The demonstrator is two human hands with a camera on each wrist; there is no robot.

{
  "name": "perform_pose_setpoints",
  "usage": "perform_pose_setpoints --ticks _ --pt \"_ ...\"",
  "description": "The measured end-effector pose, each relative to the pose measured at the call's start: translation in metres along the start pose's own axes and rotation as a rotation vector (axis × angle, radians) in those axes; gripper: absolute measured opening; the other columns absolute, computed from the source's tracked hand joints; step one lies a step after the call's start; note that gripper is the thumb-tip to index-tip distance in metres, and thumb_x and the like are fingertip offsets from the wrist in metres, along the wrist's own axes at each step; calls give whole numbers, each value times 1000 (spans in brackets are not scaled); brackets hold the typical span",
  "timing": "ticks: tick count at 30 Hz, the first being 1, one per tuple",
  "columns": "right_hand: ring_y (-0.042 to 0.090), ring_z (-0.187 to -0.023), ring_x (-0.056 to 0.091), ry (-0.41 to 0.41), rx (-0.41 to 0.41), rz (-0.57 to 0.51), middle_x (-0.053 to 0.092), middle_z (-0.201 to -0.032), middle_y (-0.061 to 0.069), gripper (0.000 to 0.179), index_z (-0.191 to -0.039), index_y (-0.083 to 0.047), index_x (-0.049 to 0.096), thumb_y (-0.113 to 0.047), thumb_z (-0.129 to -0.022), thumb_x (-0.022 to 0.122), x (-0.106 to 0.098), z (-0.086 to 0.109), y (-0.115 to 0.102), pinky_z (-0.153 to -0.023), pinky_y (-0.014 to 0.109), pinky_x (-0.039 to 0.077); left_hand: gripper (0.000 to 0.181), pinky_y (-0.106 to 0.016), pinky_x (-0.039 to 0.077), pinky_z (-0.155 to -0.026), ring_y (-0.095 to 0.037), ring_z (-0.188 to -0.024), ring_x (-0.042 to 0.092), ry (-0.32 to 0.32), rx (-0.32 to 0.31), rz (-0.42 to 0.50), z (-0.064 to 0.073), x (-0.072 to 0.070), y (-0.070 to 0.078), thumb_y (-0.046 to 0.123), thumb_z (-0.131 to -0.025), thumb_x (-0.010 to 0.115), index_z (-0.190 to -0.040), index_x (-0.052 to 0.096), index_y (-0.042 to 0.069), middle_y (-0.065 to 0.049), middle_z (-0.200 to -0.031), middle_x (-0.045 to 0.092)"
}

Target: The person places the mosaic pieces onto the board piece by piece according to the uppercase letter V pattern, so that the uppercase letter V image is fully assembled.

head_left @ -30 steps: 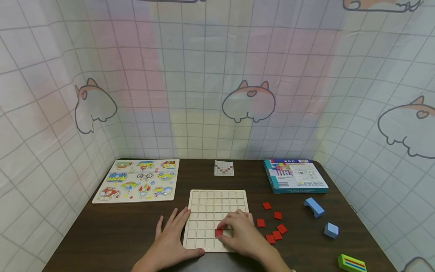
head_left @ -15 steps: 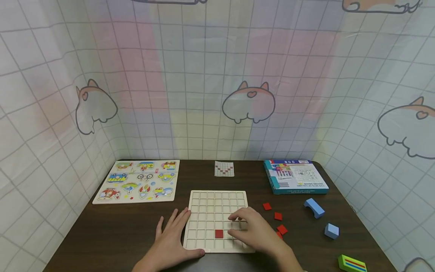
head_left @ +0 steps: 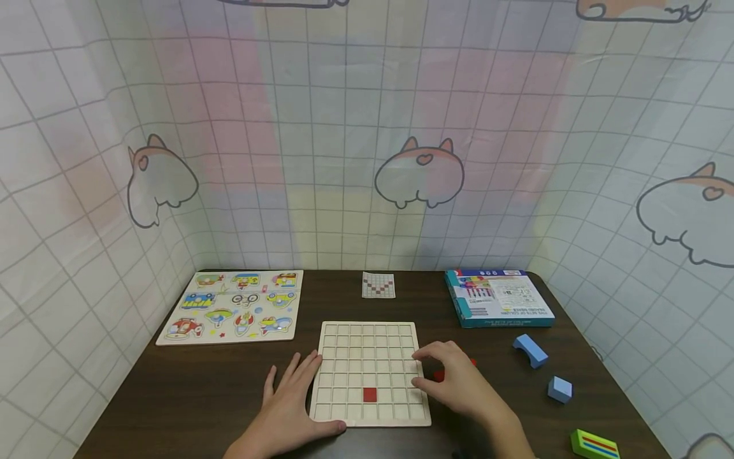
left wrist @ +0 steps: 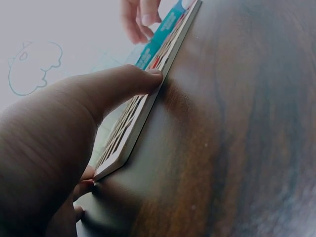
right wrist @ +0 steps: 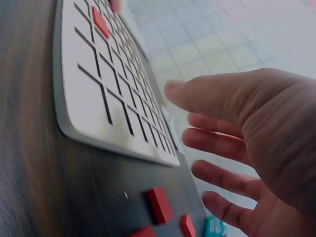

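A cream grid board [head_left: 338, 414] lies flat on the dark table, with one red square tile [head_left: 369, 394] in a cell near its front. My left hand [head_left: 283, 405] rests against the board, fingers spread along the left edge and thumb at the front edge; the left wrist view shows the thumb [left wrist: 126, 81] touching the rim. Over the board's right edge hovers my right hand [head_left: 461, 386], thumb and fingers apart with nothing between them. Loose red tiles [head_left: 439, 375] lie beneath it, mostly hidden in the head view; several show in the right wrist view, one red tile [right wrist: 159, 205] beside the board's corner.
Behind the board lies a small card [head_left: 378, 285] with a red-square V pattern. A picture puzzle board [head_left: 232, 309] is at back left, a flat teal box [head_left: 499, 299] at back right. A blue arch block [head_left: 530, 350], blue cube [head_left: 559, 389] and green striped block [head_left: 594, 444] sit at right.
My right hand has let go of the red tile in the grid and moved right, off the board's middle and over the loose tiles. My left hand has stayed put.
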State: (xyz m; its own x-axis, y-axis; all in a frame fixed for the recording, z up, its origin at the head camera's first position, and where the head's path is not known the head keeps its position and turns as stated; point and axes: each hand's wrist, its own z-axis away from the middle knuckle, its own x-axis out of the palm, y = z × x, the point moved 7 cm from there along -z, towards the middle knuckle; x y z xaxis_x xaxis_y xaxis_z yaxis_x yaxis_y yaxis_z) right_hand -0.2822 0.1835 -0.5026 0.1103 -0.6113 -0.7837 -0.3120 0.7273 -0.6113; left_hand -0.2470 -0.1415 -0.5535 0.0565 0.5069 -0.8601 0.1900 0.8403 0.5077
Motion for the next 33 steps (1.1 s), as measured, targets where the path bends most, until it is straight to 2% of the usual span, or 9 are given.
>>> perform_pose_setpoints --ticks 6,18,29,33 --pt "14 -125 57 0 67 1 73 -131 -14 40 -129 -29 78 -37 -92 93 -9 2 17 -113 54 55 142 -79 4 -130 -38 -173 23 -3 -5 4 1 0 0 98 -63 82 -175 37 24 1 -182 36" --pt "20 -129 56 -10 98 13 74 -131 -13 42 -128 -28 78 -38 -91 94 -22 6 33 -116 59 53 139 -78 6 -131 -37 -173 24 -11 -14 5 2 -3 2 98 -65 80 -175 37 25 1 -182 38" --pt "19 -121 55 -40 149 58 75 -123 -10 37 -120 -30 81 -37 -87 97 -21 6 46 -112 57 53 135 -78 7 -131 -37 -173 25 2 -5 -4 2 -5 3 95 -68 80 -174 39 22 0 -181 40" --pt "18 -119 55 -49 150 76 76 -120 -10 32 -115 -30 82 -35 -87 97 -18 6 49 -113 59 49 136 -78 6 -131 -36 -173 24 -2 -5 4 2 -4 2 96 -68 79 -175 39 23 1 -181 39"
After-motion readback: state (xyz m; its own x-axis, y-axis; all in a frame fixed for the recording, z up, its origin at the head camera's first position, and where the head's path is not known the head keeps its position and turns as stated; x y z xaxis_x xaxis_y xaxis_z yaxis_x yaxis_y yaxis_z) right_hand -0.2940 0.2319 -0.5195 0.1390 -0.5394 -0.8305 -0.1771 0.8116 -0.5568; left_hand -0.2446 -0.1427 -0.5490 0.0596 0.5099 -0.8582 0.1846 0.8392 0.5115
